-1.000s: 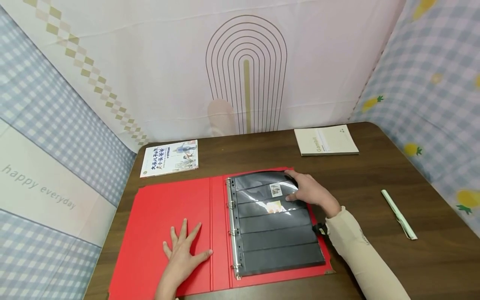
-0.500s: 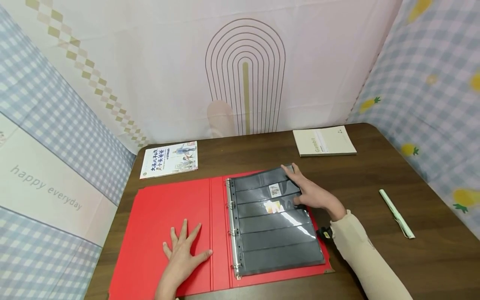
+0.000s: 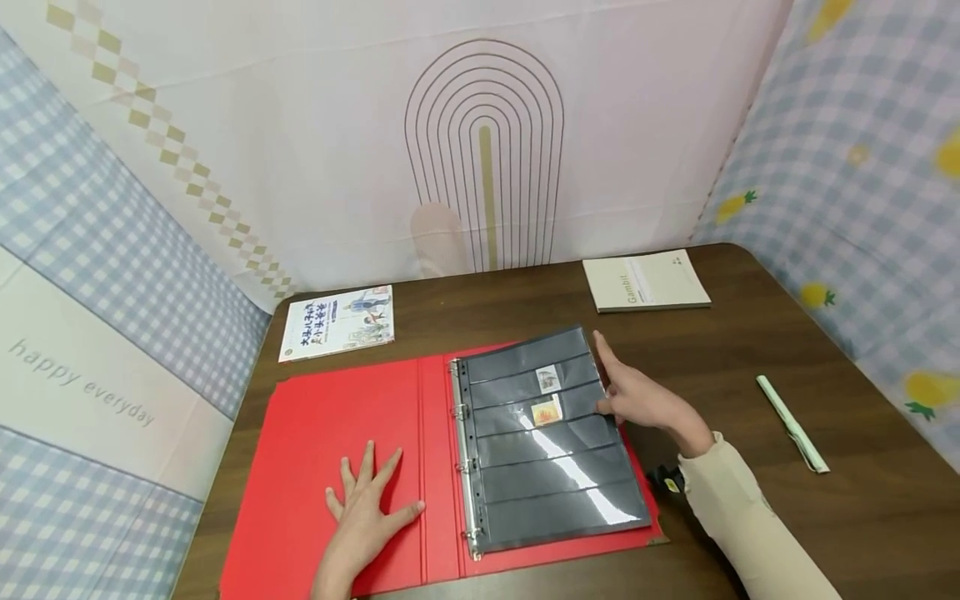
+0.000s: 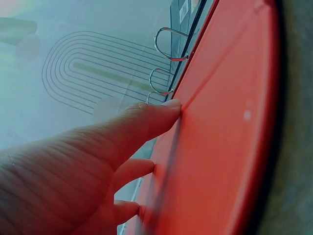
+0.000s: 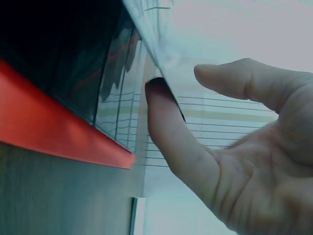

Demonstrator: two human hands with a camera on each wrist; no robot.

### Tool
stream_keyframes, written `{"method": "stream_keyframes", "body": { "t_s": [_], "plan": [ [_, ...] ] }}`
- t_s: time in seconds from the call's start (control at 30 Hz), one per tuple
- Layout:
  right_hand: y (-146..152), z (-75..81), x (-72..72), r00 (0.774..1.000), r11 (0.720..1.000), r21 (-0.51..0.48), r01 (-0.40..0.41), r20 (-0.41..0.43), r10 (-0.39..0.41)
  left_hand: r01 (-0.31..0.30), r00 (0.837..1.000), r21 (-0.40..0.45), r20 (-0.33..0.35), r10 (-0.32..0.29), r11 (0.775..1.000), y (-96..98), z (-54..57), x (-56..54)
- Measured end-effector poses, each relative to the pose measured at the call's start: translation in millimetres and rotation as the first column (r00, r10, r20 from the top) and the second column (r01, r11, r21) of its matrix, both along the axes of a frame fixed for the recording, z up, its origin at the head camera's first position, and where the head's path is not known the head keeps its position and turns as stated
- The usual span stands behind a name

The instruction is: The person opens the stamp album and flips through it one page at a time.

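A red ring binder (image 3: 341, 400), a stamp album, lies spread on the table. On its right side a black stock page (image 3: 540, 475) with clear strips hangs on metal rings (image 3: 463, 462). Two stamps show in it: a pale one (image 3: 548, 379) and a yellow one (image 3: 547, 412). My left hand (image 3: 363, 517) rests on the red inner cover, fingers spread. At the page's outer edge is my right hand (image 3: 645, 400); one digit touches that edge, another points away from it. In the right wrist view, a finger (image 5: 171, 132) meets the raised page edge while the other digit stays apart.
A white picture book (image 3: 337, 323) lies at the back left. At the back right is a cream "Gambit" book (image 3: 647, 281). A pale green pen (image 3: 792, 423) lies on the brown table (image 3: 712, 358), right of the right arm. Patterned cloth (image 3: 337, 167) hangs behind.
My right hand has moved right, from over the page's upper corner to its outer edge. The page's far corner has risen, and the glare has shifted down. The left hand stays put.
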State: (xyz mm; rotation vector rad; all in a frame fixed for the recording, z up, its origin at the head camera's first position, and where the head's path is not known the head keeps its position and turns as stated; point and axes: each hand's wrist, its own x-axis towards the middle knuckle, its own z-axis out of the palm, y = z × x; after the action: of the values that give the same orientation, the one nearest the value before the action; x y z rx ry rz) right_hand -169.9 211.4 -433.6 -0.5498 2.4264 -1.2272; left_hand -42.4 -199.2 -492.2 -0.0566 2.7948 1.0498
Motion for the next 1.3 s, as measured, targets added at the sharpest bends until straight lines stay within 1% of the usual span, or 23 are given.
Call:
{"method": "stream_keyframes", "body": {
  "t_s": [0.1, 0.17, 0.27, 0.43, 0.57, 0.73, 0.97, 1.1, 1.3],
  "plan": [
    [-1, 5.5, 3.9, 0.999, 1.000, 0.017, -0.005, 0.032, 0.005, -0.002, 1.000, -0.003, 0.000, 0.002, 1.000, -0.1, -0.5, 0.6],
    [-2, 8.3, 6.0, 0.999, 1.000, 0.017, -0.012, 0.032, 0.011, -0.003, 1.000, -0.004, -0.003, 0.003, 1.000, 0.1, -0.6, 0.8],
    [-2, 11.5, 9.5, 0.999, 1.000, 0.000, -0.017, 0.028, 0.017, -0.003, 1.000, -0.003, -0.006, 0.003, 1.000, 0.3, -0.5, 0.8],
    [-2, 16.2, 18.0, 0.997, 0.998, -0.035, -0.043, 0.055, 0.045, -0.003, 1.000, -0.001, -0.004, 0.003, 1.000, -0.4, -0.3, 1.0],
    [-3, 19.4, 25.8, 0.997, 0.999, -0.041, -0.033, 0.068, 0.036, -0.003, 1.000, 0.003, -0.004, 0.003, 1.000, -1.2, 0.8, 1.4],
    [-2, 24.2, 31.4, 0.998, 0.999, -0.038, -0.017, 0.057, 0.019, -0.008, 1.000, -0.002, -0.001, 0.008, 1.000, -0.6, 1.1, 1.6],
    [-1, 33.1, 33.6, 1.000, 0.999, -0.037, -0.007, 0.007, 0.008, -0.007, 1.000, -0.011, -0.010, 0.007, 1.000, 2.0, 0.0, 1.1],
    [-4, 35.8, 35.1, 1.000, 0.997, -0.073, 0.007, 0.012, -0.006, -0.013, 1.000, -0.006, -0.010, 0.013, 1.000, 2.0, -0.1, 0.9],
    [-11, 43.8, 35.1, 0.998, 0.985, -0.169, 0.048, 0.047, -0.041, -0.020, 1.000, -0.002, -0.007, 0.020, 1.000, 1.2, -0.3, 1.3]
  ]
}}
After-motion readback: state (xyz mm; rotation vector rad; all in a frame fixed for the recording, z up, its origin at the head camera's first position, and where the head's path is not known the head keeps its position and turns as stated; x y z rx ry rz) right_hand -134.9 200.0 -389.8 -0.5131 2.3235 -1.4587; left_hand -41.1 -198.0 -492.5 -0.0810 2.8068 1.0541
